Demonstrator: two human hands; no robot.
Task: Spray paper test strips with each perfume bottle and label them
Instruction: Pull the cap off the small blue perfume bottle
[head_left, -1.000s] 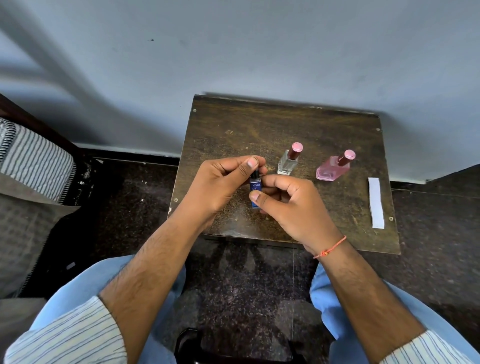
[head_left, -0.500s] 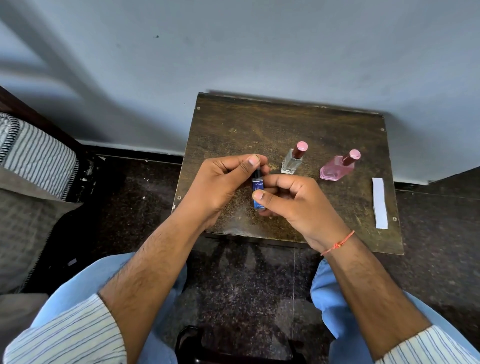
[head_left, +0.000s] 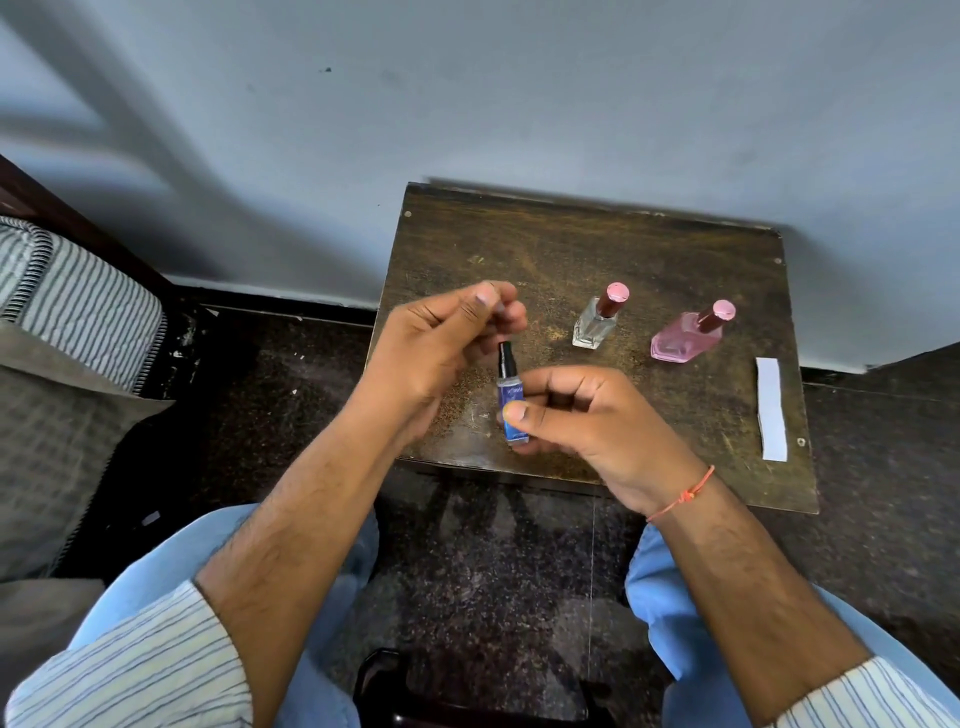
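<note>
Now that the left hand (head_left: 436, 348) has lifted clear of the blue spray bottle (head_left: 511, 402), the black nozzle that it covered half a second ago stands bare, so the cap looks off and the bottle ready to spray. On the tabletop (head_left: 545, 249), the right hand (head_left: 582, 415) pinches the bottle upright near the front edge. Left fingertips (head_left: 485, 299) curl together, seemingly around a small clear cap, though blur hides it. One paper strip (head_left: 770, 410) lies unsprayed along the right edge.

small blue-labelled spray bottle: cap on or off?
Off. The small blue-labelled spray bottle shows its bare black nozzle; the left hand pinches something small above it.
</note>
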